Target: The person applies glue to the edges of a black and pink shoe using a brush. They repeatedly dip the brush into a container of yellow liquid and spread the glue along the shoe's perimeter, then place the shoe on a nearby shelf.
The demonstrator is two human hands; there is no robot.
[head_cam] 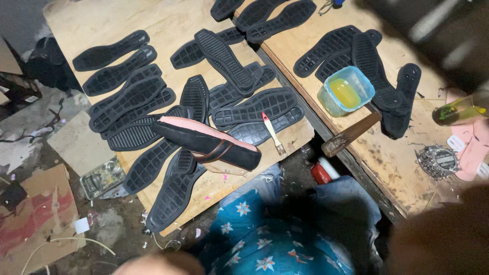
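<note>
Neither of my hands shows clearly. A blurred skin-coloured shape (158, 264) sits at the bottom edge and a dark blurred shape (443, 239) at the bottom right; I cannot tell what they are. In front of my lap, a black shoe upper with a brown strap on a pink last (209, 145) lies on its side on a wooden board (127, 20). Beside it lies a small brush with a red handle (272, 133). Several black rubber soles (254, 104) cover the board.
A second wooden bench (402, 168) at the right holds more soles, a blue tub of yellow glue (346, 91), a hammer (351, 133), a tin of nails (437, 160), a greenish bottle (458, 112) and pink pieces (473, 145). A metal tray (102, 177) and cardboard (35, 219) lie on the littered floor.
</note>
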